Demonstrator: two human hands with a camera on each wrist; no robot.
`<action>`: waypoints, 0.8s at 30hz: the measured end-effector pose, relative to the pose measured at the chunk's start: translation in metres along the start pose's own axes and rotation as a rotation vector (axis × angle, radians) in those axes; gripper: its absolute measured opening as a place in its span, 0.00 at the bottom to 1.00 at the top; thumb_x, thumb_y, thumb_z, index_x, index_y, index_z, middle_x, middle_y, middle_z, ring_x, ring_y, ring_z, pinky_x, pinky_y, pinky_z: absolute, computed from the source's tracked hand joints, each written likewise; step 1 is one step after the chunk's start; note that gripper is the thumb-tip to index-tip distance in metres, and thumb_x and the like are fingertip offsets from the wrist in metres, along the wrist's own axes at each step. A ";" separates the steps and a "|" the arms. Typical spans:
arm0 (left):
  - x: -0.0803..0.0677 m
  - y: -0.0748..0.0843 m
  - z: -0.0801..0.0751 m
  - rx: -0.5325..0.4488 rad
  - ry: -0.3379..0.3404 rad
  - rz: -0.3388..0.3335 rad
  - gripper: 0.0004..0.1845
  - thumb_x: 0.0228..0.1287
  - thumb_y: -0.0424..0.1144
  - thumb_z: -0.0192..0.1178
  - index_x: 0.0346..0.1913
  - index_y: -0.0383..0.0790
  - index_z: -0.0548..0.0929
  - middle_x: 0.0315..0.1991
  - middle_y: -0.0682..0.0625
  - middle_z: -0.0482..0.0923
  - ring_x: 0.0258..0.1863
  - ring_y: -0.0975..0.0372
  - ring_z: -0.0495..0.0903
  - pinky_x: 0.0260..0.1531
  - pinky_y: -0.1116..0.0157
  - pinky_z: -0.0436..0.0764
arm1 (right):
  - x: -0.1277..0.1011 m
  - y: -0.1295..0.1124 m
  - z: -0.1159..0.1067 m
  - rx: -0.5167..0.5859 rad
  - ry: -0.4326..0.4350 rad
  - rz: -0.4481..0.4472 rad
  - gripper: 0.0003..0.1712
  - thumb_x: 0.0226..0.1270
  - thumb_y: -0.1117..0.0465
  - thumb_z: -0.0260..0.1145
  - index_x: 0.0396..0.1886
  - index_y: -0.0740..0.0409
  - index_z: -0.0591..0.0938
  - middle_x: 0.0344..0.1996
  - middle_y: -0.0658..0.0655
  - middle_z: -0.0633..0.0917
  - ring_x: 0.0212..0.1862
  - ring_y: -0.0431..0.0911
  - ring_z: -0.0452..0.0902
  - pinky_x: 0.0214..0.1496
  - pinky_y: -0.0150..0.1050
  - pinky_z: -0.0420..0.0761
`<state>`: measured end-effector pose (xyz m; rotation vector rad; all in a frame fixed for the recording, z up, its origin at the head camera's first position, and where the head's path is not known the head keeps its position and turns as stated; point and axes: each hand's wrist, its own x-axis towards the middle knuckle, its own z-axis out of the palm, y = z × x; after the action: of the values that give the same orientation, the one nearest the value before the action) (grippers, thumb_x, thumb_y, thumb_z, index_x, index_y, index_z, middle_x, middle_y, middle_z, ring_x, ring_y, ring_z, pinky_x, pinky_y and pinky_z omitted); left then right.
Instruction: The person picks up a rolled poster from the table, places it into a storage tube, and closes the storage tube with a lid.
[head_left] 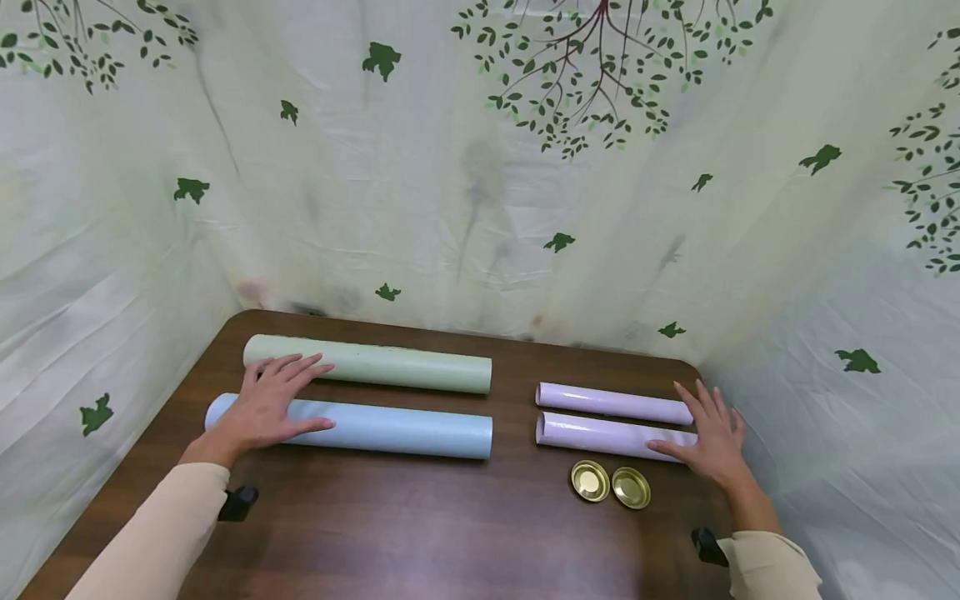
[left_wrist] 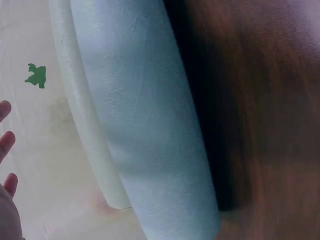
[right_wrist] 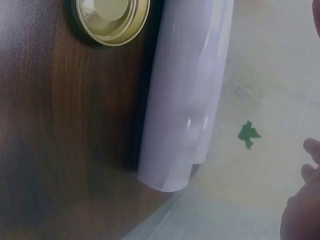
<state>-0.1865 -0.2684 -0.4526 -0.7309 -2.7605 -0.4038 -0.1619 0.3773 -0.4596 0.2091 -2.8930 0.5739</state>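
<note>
On the dark wooden table (head_left: pixel 420 525) lie a long pale green tube (head_left: pixel 390 367) and, in front of it, a long light blue tube (head_left: pixel 397 429). My left hand (head_left: pixel 272 400) rests flat with spread fingers across the left ends of both. To the right lie two shorter lilac tubes, the far one (head_left: pixel 611 403) and the near one (head_left: pixel 600 435). My right hand (head_left: pixel 708 437) lies flat on their right ends, fingers straight. The left wrist view shows the blue tube (left_wrist: pixel 150 120) and green tube (left_wrist: pixel 75 115) close up; the right wrist view shows the near lilac tube (right_wrist: pixel 185 95).
Two small gold lids (head_left: pixel 590 481) (head_left: pixel 631 487) sit on the table just in front of the lilac tubes; one gold lid (right_wrist: pixel 112 17) shows in the right wrist view. A leaf-printed white cloth (head_left: pixel 480 167) hangs around the table on three sides.
</note>
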 end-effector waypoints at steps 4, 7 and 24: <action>-0.004 -0.001 0.006 -0.017 0.010 -0.005 0.43 0.46 0.63 0.69 0.64 0.44 0.71 0.65 0.40 0.67 0.63 0.42 0.61 0.52 0.41 0.55 | 0.001 0.003 0.003 0.007 0.013 -0.011 0.60 0.42 0.40 0.77 0.73 0.52 0.60 0.71 0.70 0.57 0.71 0.70 0.45 0.58 0.73 0.43; -0.007 -0.003 0.009 -0.032 0.016 -0.027 0.44 0.45 0.63 0.70 0.63 0.44 0.71 0.64 0.39 0.67 0.63 0.41 0.60 0.51 0.39 0.55 | 0.002 0.006 0.008 0.030 0.024 -0.017 0.59 0.41 0.41 0.78 0.72 0.55 0.62 0.69 0.69 0.62 0.69 0.69 0.50 0.56 0.72 0.48; -0.017 -0.010 0.037 -0.141 -0.051 -0.101 0.47 0.36 0.65 0.74 0.60 0.42 0.75 0.59 0.38 0.73 0.61 0.40 0.62 0.55 0.40 0.54 | 0.002 0.020 0.042 0.155 0.008 -0.089 0.36 0.39 0.62 0.79 0.52 0.67 0.78 0.50 0.69 0.79 0.53 0.67 0.71 0.51 0.66 0.63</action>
<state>-0.1836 -0.2725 -0.4943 -0.6436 -2.8472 -0.6148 -0.1741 0.3790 -0.5042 0.3550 -2.8155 0.7812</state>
